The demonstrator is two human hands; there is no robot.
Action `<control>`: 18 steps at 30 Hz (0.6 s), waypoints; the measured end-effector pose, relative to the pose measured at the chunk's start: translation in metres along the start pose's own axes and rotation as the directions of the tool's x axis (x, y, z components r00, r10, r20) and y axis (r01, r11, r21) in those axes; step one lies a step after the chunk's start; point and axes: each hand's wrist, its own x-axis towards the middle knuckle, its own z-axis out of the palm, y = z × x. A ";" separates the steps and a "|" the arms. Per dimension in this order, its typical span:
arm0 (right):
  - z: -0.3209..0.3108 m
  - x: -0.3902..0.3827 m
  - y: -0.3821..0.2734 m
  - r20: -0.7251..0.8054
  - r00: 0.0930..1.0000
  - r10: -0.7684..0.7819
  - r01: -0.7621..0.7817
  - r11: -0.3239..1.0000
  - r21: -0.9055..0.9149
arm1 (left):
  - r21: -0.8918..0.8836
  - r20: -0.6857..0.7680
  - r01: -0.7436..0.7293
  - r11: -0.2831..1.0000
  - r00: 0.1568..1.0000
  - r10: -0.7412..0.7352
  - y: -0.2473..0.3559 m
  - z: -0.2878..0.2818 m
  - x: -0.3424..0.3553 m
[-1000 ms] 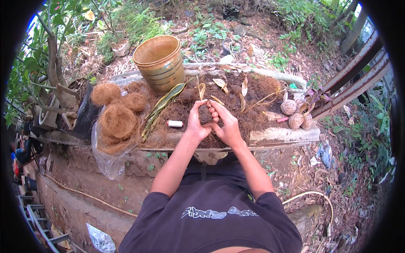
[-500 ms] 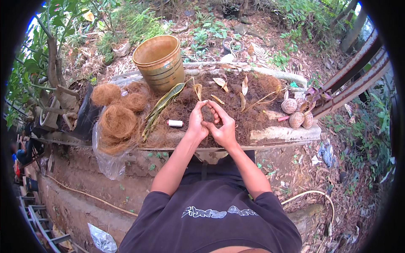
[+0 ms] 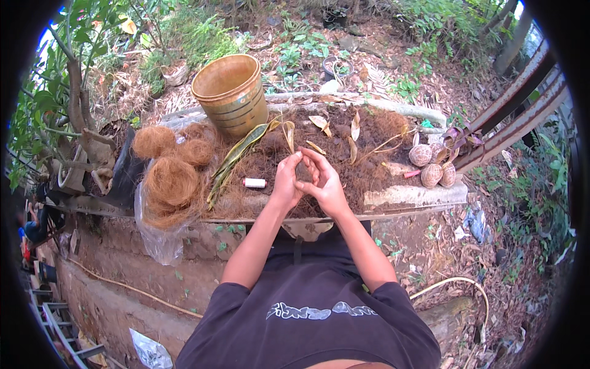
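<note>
The left hand (image 3: 286,184) and right hand (image 3: 327,188) cup a dark clump (image 3: 302,172) above brown soil (image 3: 375,154).

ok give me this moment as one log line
left hand, right hand: cupped together, contents unclear | left of them: white spool | rest: brown pot, fibre bundles

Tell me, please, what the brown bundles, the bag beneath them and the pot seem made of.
Bundles: probably coconut fibre, matte, judging by tangled strands. Bag: likely plastic film, glossy, as it's see-through and creased. Pot: plastic or glazed ceramic, unclear; slightly shiny wall.
</note>
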 end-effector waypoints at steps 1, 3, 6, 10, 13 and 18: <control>0.001 -0.003 -0.005 0.020 1.000 0.001 -0.002 0.999 0.044 | 0.019 0.017 -0.005 1.000 1.000 0.005 0.000 0.001 -0.002; -0.005 -0.004 -0.007 0.098 0.995 -0.028 0.017 0.994 0.111 | 0.025 0.071 -0.055 0.998 0.996 0.053 0.001 0.006 -0.003; -0.007 -0.004 -0.005 0.101 0.995 -0.003 -0.010 0.991 0.130 | 0.065 0.028 -0.077 0.995 0.997 0.075 -0.003 0.008 -0.007; 0.002 -0.008 -0.003 -0.041 0.996 -0.079 0.080 0.996 0.039 | 0.189 0.073 -0.086 0.978 0.995 0.074 0.005 0.013 -0.004; 0.006 -0.012 -0.011 -0.109 0.988 -0.110 0.109 0.994 -0.009 | 0.282 0.092 -0.120 0.952 0.991 0.098 0.010 0.024 -0.006; -0.003 -0.011 -0.012 0.012 0.999 0.035 -0.036 0.986 0.164 | 0.134 0.133 -0.010 0.991 0.991 -0.008 0.012 0.015 -0.009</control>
